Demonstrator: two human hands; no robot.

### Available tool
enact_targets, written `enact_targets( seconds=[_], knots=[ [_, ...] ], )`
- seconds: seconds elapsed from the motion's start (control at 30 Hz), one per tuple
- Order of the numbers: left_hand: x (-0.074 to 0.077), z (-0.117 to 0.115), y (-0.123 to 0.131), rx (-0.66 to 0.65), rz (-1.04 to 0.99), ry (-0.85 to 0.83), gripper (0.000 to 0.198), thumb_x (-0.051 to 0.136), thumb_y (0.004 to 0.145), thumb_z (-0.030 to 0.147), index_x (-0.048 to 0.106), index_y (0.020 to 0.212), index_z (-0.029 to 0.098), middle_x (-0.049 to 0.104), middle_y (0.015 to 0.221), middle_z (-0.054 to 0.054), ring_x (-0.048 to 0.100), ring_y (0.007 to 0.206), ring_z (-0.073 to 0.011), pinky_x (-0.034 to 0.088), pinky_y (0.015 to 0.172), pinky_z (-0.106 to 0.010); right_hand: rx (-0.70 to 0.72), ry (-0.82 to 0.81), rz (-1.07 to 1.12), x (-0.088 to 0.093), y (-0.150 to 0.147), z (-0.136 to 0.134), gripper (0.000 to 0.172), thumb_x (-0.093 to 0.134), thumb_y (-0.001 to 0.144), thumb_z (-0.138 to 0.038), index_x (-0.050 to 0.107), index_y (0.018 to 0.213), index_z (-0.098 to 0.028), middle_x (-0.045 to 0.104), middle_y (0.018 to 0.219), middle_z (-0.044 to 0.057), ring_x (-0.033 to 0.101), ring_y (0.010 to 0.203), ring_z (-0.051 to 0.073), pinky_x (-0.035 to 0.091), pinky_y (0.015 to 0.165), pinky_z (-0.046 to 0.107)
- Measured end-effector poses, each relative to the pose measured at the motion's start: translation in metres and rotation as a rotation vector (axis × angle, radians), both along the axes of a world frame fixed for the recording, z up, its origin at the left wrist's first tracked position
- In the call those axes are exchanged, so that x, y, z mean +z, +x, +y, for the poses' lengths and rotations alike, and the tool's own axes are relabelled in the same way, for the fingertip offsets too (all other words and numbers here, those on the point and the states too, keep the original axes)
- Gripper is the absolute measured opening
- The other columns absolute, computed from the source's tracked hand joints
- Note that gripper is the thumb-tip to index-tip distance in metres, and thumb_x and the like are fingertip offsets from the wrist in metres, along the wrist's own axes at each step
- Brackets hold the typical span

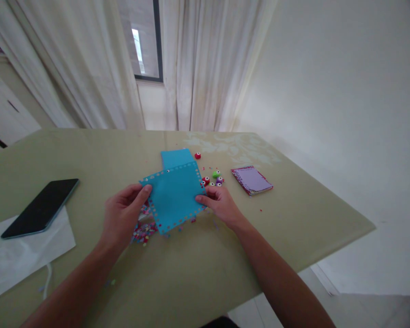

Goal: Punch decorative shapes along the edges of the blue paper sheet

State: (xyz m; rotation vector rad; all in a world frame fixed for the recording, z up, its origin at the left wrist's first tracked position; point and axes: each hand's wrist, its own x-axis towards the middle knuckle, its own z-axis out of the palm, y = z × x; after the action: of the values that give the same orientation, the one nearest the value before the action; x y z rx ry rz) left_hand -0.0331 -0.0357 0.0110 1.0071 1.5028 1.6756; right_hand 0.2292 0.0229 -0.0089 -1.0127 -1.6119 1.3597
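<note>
A blue sheet of paper [176, 196] with small holes punched along its edges is held up over the table, slightly tilted. My left hand [126, 212] pinches its left edge between thumb and fingers. At its right edge my right hand [222, 202] grips it the same way. Behind it lies another blue sheet [176, 158], partly covered. Small colourful paper bits [144, 233] are piled beneath the held sheet, near my left hand. Several small hole punches with eyes, among them a green one [216, 174] and a red one [197, 156], stand beyond my right hand.
A stack of punched paper with a purple sheet on top [253, 180] lies on the right of the table [310, 228]. On the left a black phone [41, 209] rests partly on white paper [30, 255], with a white cable [48, 280] beside it.
</note>
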Motion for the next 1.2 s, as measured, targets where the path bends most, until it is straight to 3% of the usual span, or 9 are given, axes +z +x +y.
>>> enact_targets(
  seconds=[0.17, 0.3, 0.43, 0.53, 0.77, 0.9, 0.97, 1.07, 1.2],
  knots=[
    [0.005, -0.001, 0.002, 0.039, 0.035, -0.017, 0.043, 0.092, 0.065, 0.058, 0.080, 0.085, 0.022, 0.074, 0.072, 0.000, 0.061, 0.061, -0.0164, 0.052, 0.057, -0.027, -0.028, 0.014, -0.001, -0.001, 0.000, 0.001, 0.040, 0.088, 0.078, -0.058, 0.077, 0.077, -0.020, 0.066, 0.070, 0.000, 0.056, 0.066, 0.016, 0.044, 0.061, 0.029],
    [0.000, -0.002, 0.002, -0.140, 0.107, -0.031, 0.044, 0.088, 0.071, 0.063, 0.078, 0.077, 0.020, 0.066, 0.065, 0.001, 0.055, 0.059, -0.0146, 0.044, 0.054, -0.025, 0.004, -0.030, 0.100, 0.001, -0.004, 0.000, 0.044, 0.090, 0.075, -0.061, 0.081, 0.088, -0.020, 0.072, 0.078, 0.001, 0.061, 0.069, 0.017, 0.049, 0.066, 0.030],
    [-0.006, -0.003, 0.005, -0.224, 0.200, -0.012, 0.046, 0.085, 0.076, 0.063, 0.073, 0.067, 0.019, 0.059, 0.061, 0.002, 0.050, 0.058, -0.0137, 0.040, 0.055, -0.025, 0.043, -0.084, 0.189, 0.002, -0.007, -0.001, 0.048, 0.088, 0.077, -0.065, 0.083, 0.100, -0.023, 0.078, 0.091, 0.002, 0.067, 0.075, 0.019, 0.055, 0.072, 0.033],
    [-0.007, 0.000, 0.007, -0.222, 0.193, -0.005, 0.048, 0.085, 0.076, 0.066, 0.073, 0.067, 0.020, 0.060, 0.062, 0.002, 0.052, 0.059, -0.0147, 0.042, 0.057, -0.026, -0.029, -0.084, 0.176, 0.000, -0.009, 0.000, 0.048, 0.089, 0.074, -0.067, 0.083, 0.090, -0.023, 0.078, 0.085, 0.002, 0.065, 0.071, 0.019, 0.055, 0.069, 0.033],
    [-0.004, 0.007, 0.008, -0.188, 0.118, 0.033, 0.055, 0.087, 0.068, 0.073, 0.078, 0.079, 0.020, 0.070, 0.069, -0.001, 0.061, 0.063, -0.0173, 0.049, 0.060, -0.027, -0.076, -0.108, 0.303, -0.001, -0.011, 0.003, 0.047, 0.094, 0.068, -0.060, 0.085, 0.093, -0.022, 0.083, 0.093, 0.004, 0.072, 0.077, 0.023, 0.061, 0.078, 0.039],
    [0.004, 0.006, 0.000, -0.106, 0.111, 0.035, 0.057, 0.083, 0.072, 0.073, 0.078, 0.090, 0.019, 0.073, 0.071, -0.003, 0.058, 0.057, -0.0155, 0.045, 0.052, -0.025, -0.276, -0.128, 0.533, -0.004, -0.003, 0.020, 0.048, 0.096, 0.063, -0.058, 0.082, 0.089, -0.021, 0.082, 0.086, 0.005, 0.076, 0.080, 0.027, 0.064, 0.079, 0.044],
    [0.009, 0.004, -0.005, -0.057, 0.161, 0.013, 0.054, 0.076, 0.079, 0.073, 0.074, 0.083, 0.019, 0.062, 0.057, 0.002, 0.044, 0.046, -0.0124, 0.032, 0.044, -0.024, -0.426, -0.119, 0.639, -0.006, 0.005, 0.031, 0.046, 0.096, 0.063, -0.053, 0.080, 0.092, -0.022, 0.083, 0.089, 0.006, 0.078, 0.087, 0.029, 0.065, 0.080, 0.043],
    [0.012, -0.002, -0.010, -0.002, 0.185, -0.012, 0.058, 0.063, 0.090, 0.074, 0.061, 0.065, 0.021, 0.039, 0.046, 0.006, 0.030, 0.043, -0.0114, 0.021, 0.042, -0.025, -0.701, -0.161, 0.697, -0.010, 0.017, 0.047, 0.040, 0.093, 0.068, -0.044, 0.078, 0.097, -0.022, 0.083, 0.092, 0.005, 0.077, 0.080, 0.025, 0.064, 0.066, 0.036],
    [0.003, -0.013, -0.002, -0.110, 0.295, -0.007, 0.056, 0.058, 0.094, 0.072, 0.062, 0.069, 0.022, 0.034, 0.052, 0.006, 0.031, 0.048, -0.0137, 0.022, 0.046, -0.028, -0.878, -0.142, 0.713, -0.013, 0.038, 0.060, 0.036, 0.083, 0.082, -0.046, 0.073, 0.107, -0.022, 0.080, 0.089, 0.001, 0.072, 0.072, 0.017, 0.054, 0.053, 0.025]
  ],
)
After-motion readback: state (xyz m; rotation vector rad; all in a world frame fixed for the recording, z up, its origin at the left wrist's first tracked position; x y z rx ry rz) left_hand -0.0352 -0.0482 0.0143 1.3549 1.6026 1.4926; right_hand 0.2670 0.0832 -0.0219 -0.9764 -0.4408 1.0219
